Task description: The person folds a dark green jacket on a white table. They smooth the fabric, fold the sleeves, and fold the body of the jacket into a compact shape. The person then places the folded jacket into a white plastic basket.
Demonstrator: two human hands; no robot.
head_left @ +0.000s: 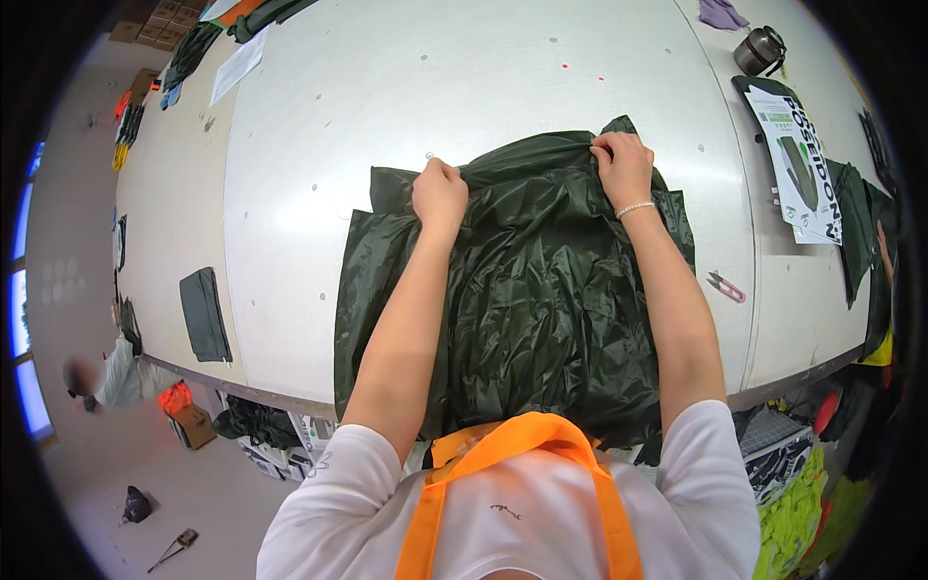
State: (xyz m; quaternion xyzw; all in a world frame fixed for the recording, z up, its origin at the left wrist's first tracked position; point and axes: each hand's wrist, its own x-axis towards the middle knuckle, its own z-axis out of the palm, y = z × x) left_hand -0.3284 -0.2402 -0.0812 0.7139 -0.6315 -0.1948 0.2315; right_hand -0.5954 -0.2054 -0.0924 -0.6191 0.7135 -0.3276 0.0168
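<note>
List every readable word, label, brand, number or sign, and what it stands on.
Wording is not copied here, only placed.
White sheets, right side of the table: large black lettering, legible; finer lines too small.
White shirt: small dark script on the chest, unclear.
White paper, upper left: too faint to read.
White packages below the table: dark lettering, partly hidden.
Cardboard boxes, top left: marks too blurred.
Dark green cloth: no lettering visible.
</note>
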